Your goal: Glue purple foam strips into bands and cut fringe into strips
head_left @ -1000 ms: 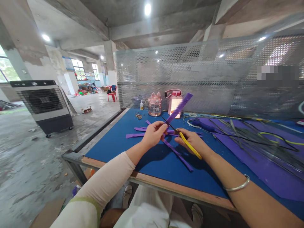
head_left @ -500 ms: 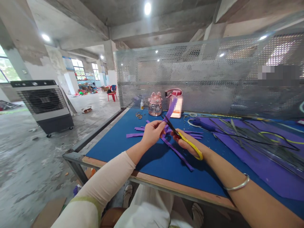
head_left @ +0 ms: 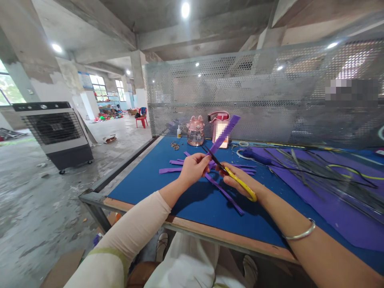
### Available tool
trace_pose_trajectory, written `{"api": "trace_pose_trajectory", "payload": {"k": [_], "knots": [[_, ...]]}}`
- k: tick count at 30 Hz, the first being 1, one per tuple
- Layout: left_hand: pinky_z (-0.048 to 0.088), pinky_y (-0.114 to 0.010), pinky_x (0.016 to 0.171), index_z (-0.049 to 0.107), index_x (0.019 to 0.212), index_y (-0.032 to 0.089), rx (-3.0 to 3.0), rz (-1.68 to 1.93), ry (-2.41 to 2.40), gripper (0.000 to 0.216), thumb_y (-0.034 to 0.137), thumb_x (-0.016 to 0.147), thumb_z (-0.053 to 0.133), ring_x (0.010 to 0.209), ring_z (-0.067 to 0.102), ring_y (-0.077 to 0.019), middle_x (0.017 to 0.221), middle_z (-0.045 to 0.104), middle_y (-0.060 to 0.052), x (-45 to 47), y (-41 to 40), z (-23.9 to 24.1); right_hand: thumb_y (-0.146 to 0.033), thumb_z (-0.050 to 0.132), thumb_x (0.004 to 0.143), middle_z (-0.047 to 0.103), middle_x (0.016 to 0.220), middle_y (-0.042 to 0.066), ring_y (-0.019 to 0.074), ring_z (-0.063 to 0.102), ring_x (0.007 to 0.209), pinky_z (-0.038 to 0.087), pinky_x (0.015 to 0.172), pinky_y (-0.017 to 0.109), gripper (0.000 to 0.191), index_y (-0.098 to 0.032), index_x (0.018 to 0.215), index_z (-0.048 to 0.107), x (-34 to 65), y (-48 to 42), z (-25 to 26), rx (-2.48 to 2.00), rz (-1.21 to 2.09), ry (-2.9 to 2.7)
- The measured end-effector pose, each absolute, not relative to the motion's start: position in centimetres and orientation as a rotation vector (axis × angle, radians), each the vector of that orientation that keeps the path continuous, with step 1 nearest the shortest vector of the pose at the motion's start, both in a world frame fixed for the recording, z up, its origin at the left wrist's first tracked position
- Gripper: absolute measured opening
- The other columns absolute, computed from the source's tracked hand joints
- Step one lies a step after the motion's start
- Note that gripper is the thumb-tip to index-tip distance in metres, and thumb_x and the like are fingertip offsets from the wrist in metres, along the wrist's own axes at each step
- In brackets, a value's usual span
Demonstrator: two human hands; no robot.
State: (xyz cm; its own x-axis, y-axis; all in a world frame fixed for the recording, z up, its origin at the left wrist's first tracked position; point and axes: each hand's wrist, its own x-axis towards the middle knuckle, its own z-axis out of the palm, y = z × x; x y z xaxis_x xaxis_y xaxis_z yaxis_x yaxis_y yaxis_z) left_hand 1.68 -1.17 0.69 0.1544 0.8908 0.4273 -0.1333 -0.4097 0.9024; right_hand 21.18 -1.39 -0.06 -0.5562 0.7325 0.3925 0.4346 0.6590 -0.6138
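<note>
My left hand point(head_left: 193, 169) pinches a long purple strip point(head_left: 224, 133) that rises up and to the right above the blue table point(head_left: 195, 202). My right hand point(head_left: 240, 181) grips yellow-handled scissors point(head_left: 237, 181), whose dark blades point(head_left: 211, 157) are parted around the strip near my left fingers. A cut length of the strip point(head_left: 226, 195) hangs down onto the table below my hands. Several cut purple strips point(head_left: 174, 166) lie flat behind my left hand.
A pink bottle point(head_left: 195, 131) and a second pink container point(head_left: 220, 127) stand at the back by the perforated metal screen point(head_left: 270, 96). A purple sheet point(head_left: 336, 204) with dark thin rods point(head_left: 315, 170) covers the right side. A large fan unit point(head_left: 54, 132) stands on the floor left.
The purple strip, bent down half a second ago, stands straight up-right again. The scissors stay at the strip with blades parted. Both hands have hardly shifted.
</note>
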Motion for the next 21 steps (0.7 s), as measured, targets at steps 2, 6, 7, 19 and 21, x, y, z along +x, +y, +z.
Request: {"api": "trace_pose_trajectory", "payload": {"k": [2, 6, 7, 19, 21], "knots": [[0.03, -0.019, 0.036, 0.057, 0.071, 0.015, 1.537, 1.404, 0.763, 0.038, 0.052, 0.077, 0.063, 0.033, 0.041, -0.0051, 0.047, 0.053, 0.005, 1.65, -1.11, 0.61, -0.072, 0.047, 0.079, 0.06, 0.09, 0.006, 0.0196, 0.056, 0.078, 0.048, 0.067, 0.031, 0.064, -0.017, 0.11, 0.056, 21.16, -1.33, -0.15, -0.894, 0.618, -2.221], [0.028, -0.019, 0.035, 0.058, 0.072, 0.015, 1.552, 1.4, 0.766, 0.038, 0.052, 0.077, 0.062, 0.033, 0.04, -0.0049, 0.047, 0.053, 0.005, 1.62, -1.06, 0.57, -0.066, 0.048, 0.083, 0.055, 0.081, 0.002, 0.0128, 0.051, 0.066, 0.043, 0.057, 0.027, 0.053, -0.016, 0.101, 0.055, 21.15, -1.18, -0.29, -0.891, 0.636, -2.206], [0.029, -0.018, 0.036, 0.058, 0.073, 0.015, 1.552, 1.403, 0.77, 0.038, 0.052, 0.077, 0.062, 0.034, 0.041, -0.0048, 0.049, 0.054, 0.005, 1.6, -1.07, 0.59, -0.064, 0.049, 0.085, 0.054, 0.079, 0.0, 0.0112, 0.049, 0.062, 0.042, 0.055, 0.026, 0.05, -0.016, 0.099, 0.055, 21.15, -1.16, -0.29, -0.892, 0.639, -2.202], [0.031, -0.019, 0.04, 0.059, 0.07, 0.014, 1.533, 1.383, 0.752, 0.038, 0.051, 0.076, 0.063, 0.038, 0.04, -0.0044, 0.048, 0.047, 0.006, 1.41, -0.87, 0.6, -0.059, 0.047, 0.089, 0.049, 0.07, -0.003, 0.0081, 0.042, 0.053, 0.037, 0.049, 0.024, 0.043, -0.017, 0.094, 0.055, 21.26, -1.3, -0.06, -0.917, 0.655, -2.154], [0.029, -0.019, 0.04, 0.059, 0.071, 0.013, 1.522, 1.401, 0.742, 0.039, 0.052, 0.075, 0.063, 0.038, 0.038, -0.0044, 0.046, 0.045, 0.007, 1.51, -0.79, 0.57, -0.066, 0.046, 0.085, 0.051, 0.072, -0.001, 0.0101, 0.044, 0.055, 0.036, 0.049, 0.025, 0.05, -0.018, 0.098, 0.055, 21.29, -1.39, -0.05, -0.909, 0.672, -2.153]]}}
